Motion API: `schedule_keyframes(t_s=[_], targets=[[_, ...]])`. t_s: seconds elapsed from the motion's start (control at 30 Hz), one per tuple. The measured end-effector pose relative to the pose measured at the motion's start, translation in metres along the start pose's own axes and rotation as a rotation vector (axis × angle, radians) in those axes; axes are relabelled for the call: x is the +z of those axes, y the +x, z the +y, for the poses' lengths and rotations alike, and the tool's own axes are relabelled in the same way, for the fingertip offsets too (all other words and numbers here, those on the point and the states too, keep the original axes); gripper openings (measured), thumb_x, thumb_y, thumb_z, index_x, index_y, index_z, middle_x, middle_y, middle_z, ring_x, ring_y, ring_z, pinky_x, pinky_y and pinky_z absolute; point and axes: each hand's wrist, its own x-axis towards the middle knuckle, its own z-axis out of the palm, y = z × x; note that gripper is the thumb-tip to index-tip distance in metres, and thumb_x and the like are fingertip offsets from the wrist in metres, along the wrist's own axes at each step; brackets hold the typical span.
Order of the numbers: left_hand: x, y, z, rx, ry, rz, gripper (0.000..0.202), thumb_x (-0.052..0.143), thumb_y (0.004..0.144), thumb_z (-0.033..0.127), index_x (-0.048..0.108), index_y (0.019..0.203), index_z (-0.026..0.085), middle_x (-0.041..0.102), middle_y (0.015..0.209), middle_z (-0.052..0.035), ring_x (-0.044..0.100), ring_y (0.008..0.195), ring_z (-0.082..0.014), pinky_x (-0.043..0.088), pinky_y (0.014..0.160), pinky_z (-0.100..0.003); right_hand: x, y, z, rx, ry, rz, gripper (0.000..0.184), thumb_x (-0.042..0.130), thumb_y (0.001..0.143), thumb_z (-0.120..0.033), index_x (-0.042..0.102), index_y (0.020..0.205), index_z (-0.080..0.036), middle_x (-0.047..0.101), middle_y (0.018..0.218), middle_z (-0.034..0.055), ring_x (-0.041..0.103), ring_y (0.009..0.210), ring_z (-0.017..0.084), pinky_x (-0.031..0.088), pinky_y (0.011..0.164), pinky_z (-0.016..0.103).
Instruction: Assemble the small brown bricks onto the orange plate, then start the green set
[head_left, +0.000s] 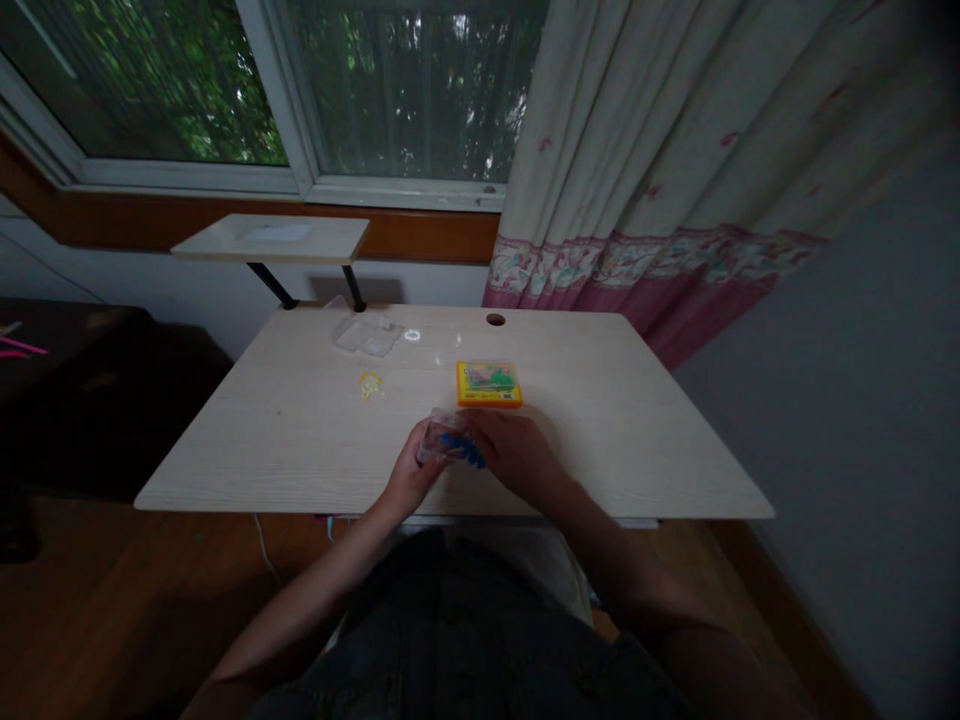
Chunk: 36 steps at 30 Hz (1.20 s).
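My left hand (pixel 412 474) is wrapped round the side of a small clear plastic box (pixel 432 440), held over the front middle of the table. Small blue pieces (pixel 466 448) show at the box's right side, some in it and some bunched against my right hand (pixel 517 448). That hand is closed at the box's edge, its fingers curled over the blue pieces; its fingertips are partly hidden. Just beyond my hands lies a flat yellow-orange box (pixel 489 398) with a green and pink picture on its lid.
A small pile of yellow and clear bits (pixel 370 385) lies left of my hands. Behind it sits an open clear plastic case (pixel 367 335), near a white ring (pixel 412 336). A raised shelf (pixel 277 238) stands at the back left of the table (pixel 600 440). A round hole (pixel 496 320) pierces the tabletop.
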Motion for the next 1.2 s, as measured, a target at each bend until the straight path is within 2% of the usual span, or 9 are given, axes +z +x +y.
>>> schedule_keyframes(t_s=[0.13,0.23,0.4,0.53,0.67,0.83,0.97,1.03,1.2], targets=[[0.004,-0.007,0.008,-0.015,-0.122,-0.048,0.069,0.080,0.070,0.050,0.049,0.128,0.028,0.062,0.125,-0.0112,0.059,0.119,-0.0305,0.048,0.100,-0.048,-0.017,0.007,0.006,0.027,0.214,0.066,0.034,0.039,0.099,-0.033,0.067,0.115,-0.023,0.075,0.106,0.0055,0.071,0.097,0.022,0.056,0.088,0.039],[0.009,-0.010,0.018,-0.016,-0.212,-0.044,0.066,0.083,0.067,0.049,0.052,0.119,0.024,0.063,0.122,-0.0121,0.061,0.116,-0.0302,0.049,0.098,-0.046,-0.021,0.010,0.009,0.076,0.438,0.141,0.035,0.041,0.099,-0.038,0.067,0.116,-0.021,0.076,0.097,0.0044,0.073,0.088,0.018,0.059,0.081,0.033],[0.007,-0.015,0.038,-0.055,-0.315,-0.103,0.073,0.085,0.062,0.054,0.054,0.121,0.024,0.060,0.122,-0.0096,0.060,0.117,-0.0305,0.050,0.097,-0.042,-0.009,0.012,0.012,0.271,0.707,0.256,0.043,0.046,0.095,-0.051,0.067,0.112,-0.017,0.075,0.078,0.0035,0.070,0.058,0.013,0.058,0.056,0.023],[0.001,-0.021,0.042,-0.070,-0.299,-0.104,0.075,0.084,0.062,0.054,0.056,0.124,0.025,0.059,0.123,-0.0094,0.061,0.114,-0.0285,0.052,0.094,-0.039,0.007,0.011,0.018,0.349,0.790,0.186,0.047,0.045,0.094,-0.056,0.068,0.108,-0.018,0.071,0.065,0.0013,0.069,0.053,0.013,0.057,0.053,0.022],[-0.010,-0.023,0.035,-0.088,-0.260,-0.035,0.068,0.084,0.065,0.050,0.058,0.123,0.026,0.060,0.123,-0.0086,0.064,0.108,-0.0257,0.053,0.092,-0.040,0.015,0.001,0.024,0.378,0.867,0.205,0.050,0.041,0.095,-0.058,0.065,0.114,-0.018,0.072,0.072,0.0025,0.069,0.055,0.014,0.057,0.054,0.024],[-0.049,-0.012,0.045,-0.009,-0.017,0.258,0.061,0.083,0.066,0.050,0.059,0.115,0.023,0.064,0.118,-0.0076,0.064,0.107,-0.0230,0.052,0.094,-0.037,0.017,-0.025,0.037,0.433,0.855,0.409,0.052,0.037,0.097,-0.057,0.061,0.118,-0.017,0.072,0.079,0.0042,0.069,0.060,0.013,0.057,0.056,0.025],[-0.093,0.005,0.065,0.113,0.291,0.558,0.051,0.079,0.073,0.040,0.056,0.115,0.025,0.065,0.119,-0.0066,0.063,0.110,-0.0217,0.048,0.100,-0.041,0.027,-0.053,0.050,0.522,0.821,0.376,0.050,0.038,0.097,-0.056,0.063,0.114,-0.016,0.072,0.076,0.0041,0.068,0.059,0.013,0.057,0.058,0.025],[-0.113,0.014,0.074,0.162,0.377,0.613,0.046,0.076,0.076,0.039,0.055,0.115,0.027,0.064,0.121,-0.0058,0.063,0.111,-0.0210,0.047,0.102,-0.044,0.034,-0.066,0.053,0.548,0.794,0.334,0.050,0.038,0.097,-0.055,0.063,0.115,-0.016,0.071,0.076,0.0041,0.068,0.061,0.014,0.057,0.061,0.026],[-0.145,0.036,0.085,0.235,0.518,0.624,0.050,0.080,0.071,0.037,0.054,0.112,0.026,0.065,0.116,-0.0058,0.065,0.106,-0.0205,0.047,0.102,-0.046,0.051,-0.087,0.058,0.586,0.785,0.281,0.051,0.038,0.096,-0.056,0.064,0.114,-0.016,0.071,0.075,0.0045,0.068,0.061,0.015,0.056,0.060,0.026]])
